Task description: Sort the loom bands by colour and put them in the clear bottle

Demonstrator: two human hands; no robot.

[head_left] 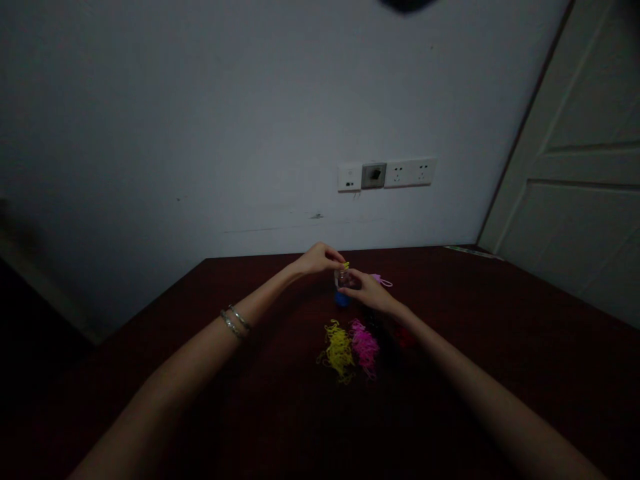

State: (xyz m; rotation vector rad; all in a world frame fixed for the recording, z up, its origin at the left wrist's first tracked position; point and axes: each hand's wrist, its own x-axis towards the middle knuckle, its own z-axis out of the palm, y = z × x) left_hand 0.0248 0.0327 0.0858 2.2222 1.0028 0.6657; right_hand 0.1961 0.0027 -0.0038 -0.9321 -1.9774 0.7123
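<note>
My right hand [369, 291] is wrapped round a small clear bottle [341, 277] with blue at its base, which stands upright on the dark table. Above the bottle's mouth, my left hand [320, 259] pinches a small bright yellow bit, which looks like rubber bands [346, 265]. Closer to me lie a tangled pile of yellow rubber bands [339, 352] and, touching it on the right, a pile of pink rubber bands [365, 348]. Darker piles by my right forearm, one black [376, 325] and one red [404, 336], are hard to make out in the dim light.
A pale lilac looped item [382, 280] lies behind my right hand. The dark red-brown table [260, 413] meets a grey wall [250, 133] carrying socket plates [407, 173]. A thin patterned strip [474, 253] rests at the back right edge, near a panelled door [580, 200].
</note>
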